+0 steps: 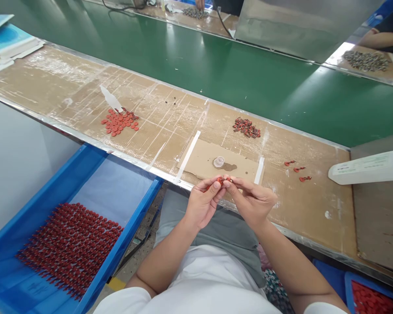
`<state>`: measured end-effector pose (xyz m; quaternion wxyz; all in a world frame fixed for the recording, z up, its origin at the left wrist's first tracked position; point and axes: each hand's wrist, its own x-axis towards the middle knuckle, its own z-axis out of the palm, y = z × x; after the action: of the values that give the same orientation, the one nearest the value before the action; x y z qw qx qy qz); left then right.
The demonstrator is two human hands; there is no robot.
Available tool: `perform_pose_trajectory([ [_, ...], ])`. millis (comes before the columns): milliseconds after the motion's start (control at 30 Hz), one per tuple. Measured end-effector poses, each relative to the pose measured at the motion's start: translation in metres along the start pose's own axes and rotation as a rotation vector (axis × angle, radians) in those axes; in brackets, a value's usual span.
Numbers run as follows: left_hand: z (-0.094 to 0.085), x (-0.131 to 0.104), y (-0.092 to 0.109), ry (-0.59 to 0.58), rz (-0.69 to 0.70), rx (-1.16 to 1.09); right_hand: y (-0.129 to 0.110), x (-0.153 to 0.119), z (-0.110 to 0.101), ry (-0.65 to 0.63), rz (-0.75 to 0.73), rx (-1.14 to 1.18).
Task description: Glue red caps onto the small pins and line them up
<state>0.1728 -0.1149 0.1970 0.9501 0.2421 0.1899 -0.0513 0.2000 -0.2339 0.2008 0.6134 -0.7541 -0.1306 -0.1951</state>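
Note:
My left hand [205,200] and my right hand [251,198] meet above the table's front edge. Between the fingertips of my left hand is a red disc [220,179]; my right fingertips pinch a small red and dark part [228,179] against it. Just beyond them, a small clear cup [218,162] stands on a taped cardboard sheet [199,159], beside a damp stain. Farther back lies a pile of small red and dark parts [246,127]. Red discs [116,122] are heaped at the left. Three joined red pieces [299,169] lie at the right.
A blue tray [150,196] with rows of red pieces [72,246] sits lower left. A white bottle [368,168] lies at the right. Behind runs a green belt [196,65]. Another person's arm [384,40] shows at upper right. A blue bin [349,288] is lower right.

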Motion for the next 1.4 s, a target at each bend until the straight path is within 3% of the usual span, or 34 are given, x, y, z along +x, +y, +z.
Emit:
perform_pose_trajectory([
  [300, 0.002, -0.002, 0.002, -0.022, 0.082, 0.069, -0.001, 0.003, -0.004, -0.071, -0.022, 0.054],
  [500, 0.004, -0.002, -0.001, -0.049, 0.065, 0.068, -0.002, 0.010, -0.010, -0.121, -0.064, 0.113],
  [933, 0.010, -0.003, -0.007, -0.068, 0.072, 0.075, 0.007, 0.006, -0.018, -0.048, -0.070, 0.107],
  [1400, 0.011, -0.002, -0.009, -0.042, 0.046, 0.081, 0.005, 0.004, -0.022, -0.034, 0.055, 0.106],
])
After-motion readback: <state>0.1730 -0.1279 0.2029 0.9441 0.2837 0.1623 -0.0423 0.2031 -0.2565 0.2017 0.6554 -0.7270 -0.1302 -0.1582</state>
